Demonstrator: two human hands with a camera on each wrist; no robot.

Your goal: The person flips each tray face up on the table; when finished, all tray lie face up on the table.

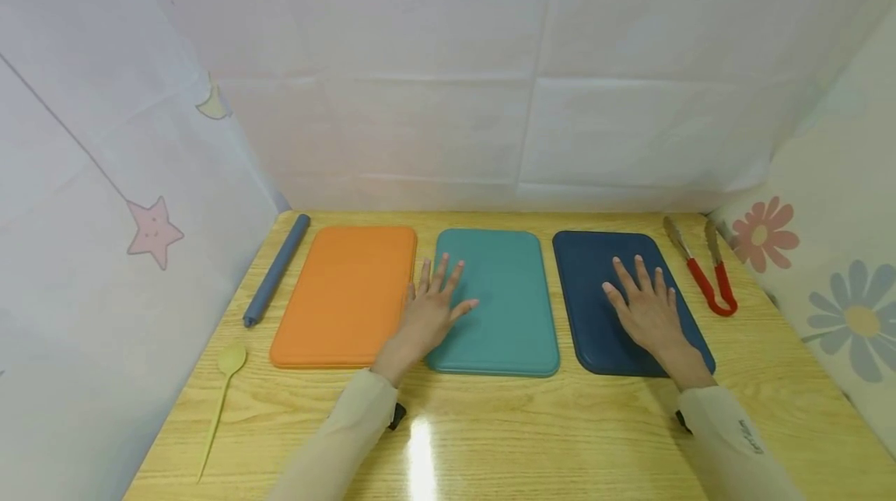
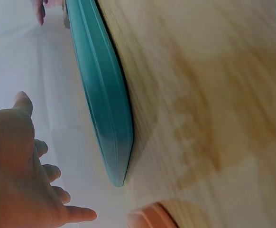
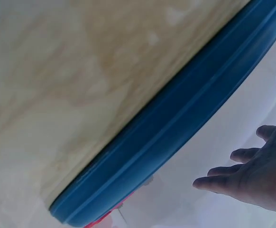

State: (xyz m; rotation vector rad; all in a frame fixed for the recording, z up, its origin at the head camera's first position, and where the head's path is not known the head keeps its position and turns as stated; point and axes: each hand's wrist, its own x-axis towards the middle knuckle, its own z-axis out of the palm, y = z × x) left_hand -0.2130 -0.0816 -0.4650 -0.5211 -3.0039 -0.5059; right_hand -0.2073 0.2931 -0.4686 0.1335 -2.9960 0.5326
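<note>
The left hand [image 1: 430,309] hangs palm down over the left part of the teal board [image 1: 504,322], fingers straight and spread, thumb out to the right; it holds nothing. The left wrist view shows a gap between this hand and the teal board beneath. Just left of the same hand, the orange board [image 1: 346,291] lies flat on the bench [image 1: 518,431]. Farther left of it are a blue-grey roll [image 1: 278,268] and, closer to the person, a yellow-green spoon [image 1: 231,359].

The right hand [image 1: 647,310] also has its fingers extended and apart, with nothing in its grasp, over the navy board [image 1: 581,275]; the right wrist view shows space between these 2 as well. To the right of this hand, beyond the navy board's edge, lie red-handled tongs [image 1: 701,278], their 2 arms spread. Ahead of both hands rises a white sheet [image 1: 434,96].
</note>
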